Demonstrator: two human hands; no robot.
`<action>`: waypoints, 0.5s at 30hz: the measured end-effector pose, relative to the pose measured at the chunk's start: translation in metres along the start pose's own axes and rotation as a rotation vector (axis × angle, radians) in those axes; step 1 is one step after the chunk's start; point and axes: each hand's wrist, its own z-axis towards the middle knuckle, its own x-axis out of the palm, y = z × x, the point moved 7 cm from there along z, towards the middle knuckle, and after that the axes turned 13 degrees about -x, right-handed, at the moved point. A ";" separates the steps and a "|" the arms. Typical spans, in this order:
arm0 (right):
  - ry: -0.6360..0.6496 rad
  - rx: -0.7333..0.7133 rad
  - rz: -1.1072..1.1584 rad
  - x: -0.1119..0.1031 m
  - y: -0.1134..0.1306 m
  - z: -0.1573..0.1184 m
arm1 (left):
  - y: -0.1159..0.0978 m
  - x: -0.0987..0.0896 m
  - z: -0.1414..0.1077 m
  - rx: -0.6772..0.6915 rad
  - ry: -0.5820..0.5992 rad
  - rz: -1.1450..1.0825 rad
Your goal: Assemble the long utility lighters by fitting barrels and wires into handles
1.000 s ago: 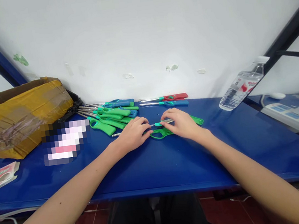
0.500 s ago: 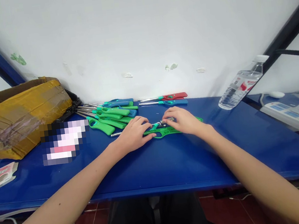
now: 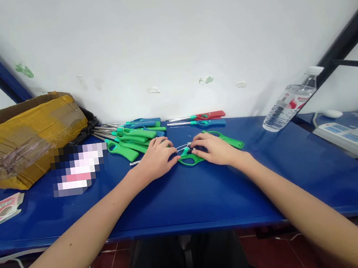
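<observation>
A green lighter shell lies opened on the blue table, with its trigger ring showing between my hands. My left hand is closed around the lighter's front end, and its metal tube sticks out to the left. My right hand pinches a small part over the handle, too small to make out. A teal trigger piece and a thin whitish wire or tube show between the fingertips.
Green and blue lighters are piled at the left; a red one and a blue one lie behind. A taped box, a bottle, a power strip and a card are around.
My right fingertips have moved slightly left, towards the trigger piece. More of the green shell shows behind my right hand, and the thin wire or tube now shows between the hands.
</observation>
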 end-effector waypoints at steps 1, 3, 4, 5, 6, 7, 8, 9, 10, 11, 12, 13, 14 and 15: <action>-0.004 -0.002 -0.008 0.001 0.001 0.001 | 0.000 0.000 0.000 0.000 0.004 0.012; -0.015 0.002 -0.020 0.003 0.004 0.002 | 0.001 0.001 0.000 0.001 0.000 0.025; -0.020 0.004 -0.023 0.003 0.005 0.003 | 0.001 0.000 0.001 0.003 -0.003 0.027; -0.024 0.005 -0.025 0.003 0.006 0.003 | 0.002 0.000 0.001 0.005 -0.007 0.028; -0.026 0.003 -0.026 0.003 0.008 0.004 | 0.002 0.000 0.001 0.008 -0.011 0.030; -0.026 -0.001 -0.028 0.002 0.009 0.004 | 0.003 0.000 0.001 0.012 -0.017 0.033; -0.027 -0.005 -0.030 0.003 0.010 0.005 | 0.003 0.000 0.001 0.017 -0.025 0.034; -0.028 -0.009 -0.033 0.003 0.011 0.005 | 0.003 0.000 0.001 0.023 -0.037 0.030; -0.031 -0.012 -0.036 0.003 0.011 0.005 | 0.002 -0.001 0.000 0.030 -0.050 0.021; -0.035 -0.016 -0.039 0.004 0.011 0.005 | 0.001 -0.001 0.000 0.038 -0.062 0.006; -0.039 -0.022 -0.041 0.005 0.012 0.004 | -0.001 -0.002 0.000 0.048 -0.071 -0.015; -0.044 -0.029 -0.043 0.006 0.012 0.004 | -0.003 -0.002 0.000 0.057 -0.078 -0.038; -0.048 -0.037 -0.043 0.007 0.013 0.004 | -0.005 -0.003 -0.001 0.065 -0.081 -0.058; -0.053 -0.044 -0.044 0.008 0.013 0.004 | -0.007 -0.003 -0.001 0.073 -0.082 -0.074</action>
